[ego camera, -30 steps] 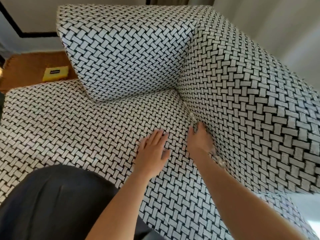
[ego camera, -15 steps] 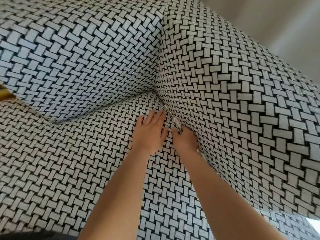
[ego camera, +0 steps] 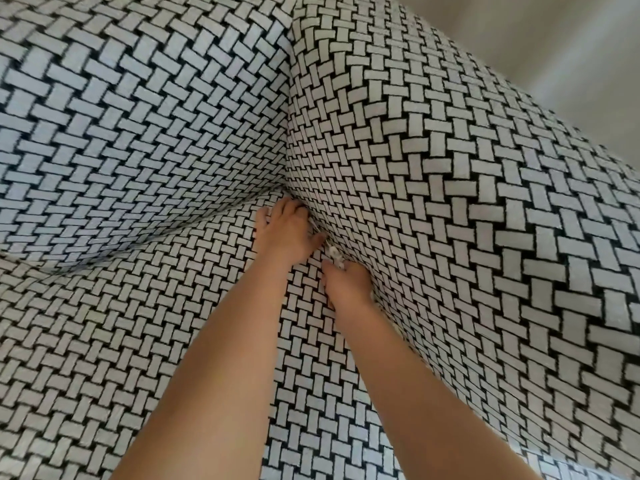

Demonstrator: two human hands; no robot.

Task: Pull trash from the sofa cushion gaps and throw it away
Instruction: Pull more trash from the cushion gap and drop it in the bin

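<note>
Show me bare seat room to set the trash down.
Free: the seat cushion left of the left forearm, bordered by the back cushion. Narrow strip between the forearms. Crowded: the armrest gap, where the left hand presses and the right hand pinches the white scrap.

Two bare forearms fill the lower frame: the left forearm (ego camera: 214, 375) broad at 6 o'clock, the right forearm (ego camera: 415, 393) at 5 o'clock, each narrowing to its wrist. The left grip (ego camera: 284, 233) and right grip (ego camera: 348, 284) are bare too.
</note>
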